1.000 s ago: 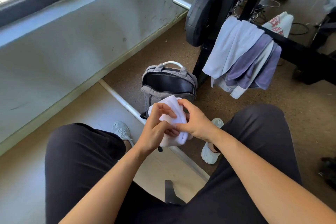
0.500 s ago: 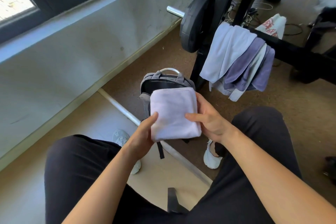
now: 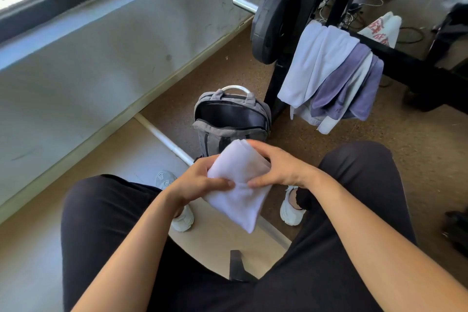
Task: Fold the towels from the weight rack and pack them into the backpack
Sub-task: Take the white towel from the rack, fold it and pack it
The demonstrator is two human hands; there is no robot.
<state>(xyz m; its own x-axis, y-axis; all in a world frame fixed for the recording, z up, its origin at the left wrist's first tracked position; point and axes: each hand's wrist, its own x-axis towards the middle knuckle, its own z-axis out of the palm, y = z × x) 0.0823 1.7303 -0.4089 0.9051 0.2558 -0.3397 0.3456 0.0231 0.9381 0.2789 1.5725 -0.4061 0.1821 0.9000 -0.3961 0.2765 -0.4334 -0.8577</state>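
**Folded towel turned and squeezed, not yet in the bag**

Holds a folded white towel up in the air, just this side of the backpack and a little above it. Grips it with both hands: left hand curled round the left edge, thumb pressed on the near face; right hand curled over the upper right edge, thumb likewise on the cloth; firm hold on both sides, nothing slack.

Half a second ago, held flat and square toward the camera; now tilted, pinched narrow in the middle under the two thumbs, with one corner hanging down toward the lap. Looks like a last squeeze or one more fold to shrink the bundle; a judgement, not a thing seen. Means one towel all but folded and not yet packed; leaves only a short reach forward and down, probably, to the backpack standing unzipped on the floor.

Leaves more towels, white and purple, draped over the weight rack, with a printed cloth further along the bar; plenty left to fold.

Hard to make out: the inside of the backpack, too dark to tell whether anything lies in it; the fingers behind the towel, hidden by the cloth; the number of layers in the fold; the count of hanging towels, overlapped as they are; the far end of the rack, cut off at the right edge.
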